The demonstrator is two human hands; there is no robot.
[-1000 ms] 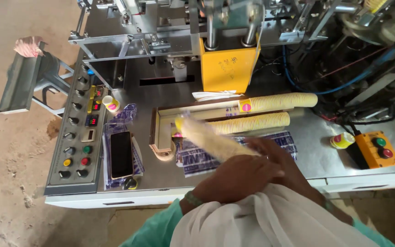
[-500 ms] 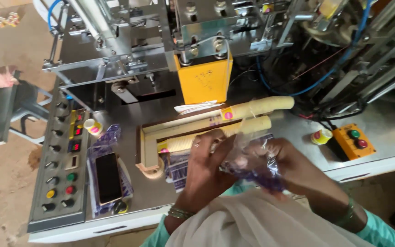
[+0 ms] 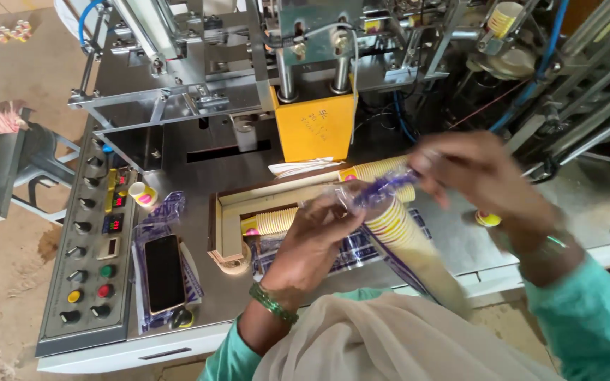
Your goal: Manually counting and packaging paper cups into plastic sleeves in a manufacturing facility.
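Grey sheet-metal machine decking [image 3: 199, 282] fills the view, with a yellow press block [image 3: 317, 127] set behind and a control panel of coloured buttons [image 3: 93, 261] at the left edge. A long stack of nested yellow-patterned paper cups [image 3: 407, 243] is held slanting toward the body, its top end sheathed in a clear plastic sleeve with purple print [image 3: 379, 189]. The left hand [image 3: 312, 243] is closed around the sleeve's mouth beside the stack, while the right hand [image 3: 481, 176] is pinched shut on the sleeve's far end (blurred, so the exact finger placement cannot be told). More cup stacks [image 3: 277, 222] lie in a shallow cream tray [image 3: 224, 219]. A black phone [image 3: 164, 273] rests on printed plastic near the panel. The stack could buckle or slide apart if the thin film is tugged unevenly, and the sleeve might tear where it is pinched.
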